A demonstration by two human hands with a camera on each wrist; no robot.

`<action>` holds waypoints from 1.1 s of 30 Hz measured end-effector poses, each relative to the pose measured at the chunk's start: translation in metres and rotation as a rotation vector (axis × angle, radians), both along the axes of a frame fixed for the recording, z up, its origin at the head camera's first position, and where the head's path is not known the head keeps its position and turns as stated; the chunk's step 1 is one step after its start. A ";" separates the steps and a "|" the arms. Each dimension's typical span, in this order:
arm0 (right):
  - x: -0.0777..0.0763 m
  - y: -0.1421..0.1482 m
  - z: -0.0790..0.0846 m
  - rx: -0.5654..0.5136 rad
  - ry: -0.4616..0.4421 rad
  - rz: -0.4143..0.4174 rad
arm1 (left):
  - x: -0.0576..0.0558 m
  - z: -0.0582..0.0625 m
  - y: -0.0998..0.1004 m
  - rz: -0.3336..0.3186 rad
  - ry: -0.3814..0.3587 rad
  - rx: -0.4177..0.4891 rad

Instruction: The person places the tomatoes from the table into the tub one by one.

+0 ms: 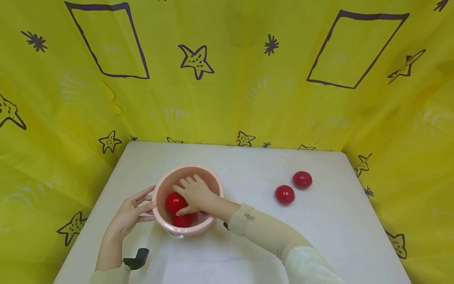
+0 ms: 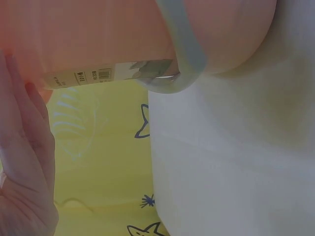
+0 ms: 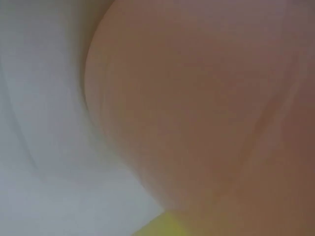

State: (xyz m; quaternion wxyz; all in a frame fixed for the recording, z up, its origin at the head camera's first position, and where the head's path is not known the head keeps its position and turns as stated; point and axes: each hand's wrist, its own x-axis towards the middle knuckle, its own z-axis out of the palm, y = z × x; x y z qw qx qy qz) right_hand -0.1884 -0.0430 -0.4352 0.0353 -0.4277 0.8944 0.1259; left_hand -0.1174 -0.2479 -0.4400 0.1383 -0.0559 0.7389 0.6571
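A pink bucket (image 1: 217,177) stands on the left part of the table, its mouth facing up. Two red balls show inside it, an upper ball (image 1: 175,202) and a lower ball (image 1: 182,221) partly covered by the thumb. My left hand (image 1: 128,215) holds the bucket's left rim, thumb at the edge; in the left wrist view its fingers lie along the wall. Inside the mouth my right hand (image 1: 196,194) spreads its fingers over the balls, gripping neither. Only the blurred pink wall (image 3: 187,108) fills most of the right wrist view.
Two more red balls lie on the right of the white table (image 1: 248,244), a nearer ball (image 1: 285,195) and a farther ball (image 1: 302,180). A pale handle (image 2: 189,59) hangs down the bucket's side beside a label (image 2: 93,75). Yellow patterned curtains (image 1: 227,98) surround the table.
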 end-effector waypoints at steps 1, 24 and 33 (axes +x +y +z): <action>0.000 0.003 0.003 -0.042 -0.005 0.000 | 0.000 0.000 0.000 -0.001 0.000 -0.001; -0.008 0.205 -0.038 -0.672 0.118 -0.695 | 0.001 0.001 0.002 0.004 -0.008 -0.019; 0.013 0.272 -0.087 -0.670 0.021 -0.954 | 0.001 0.000 0.001 0.003 -0.004 -0.003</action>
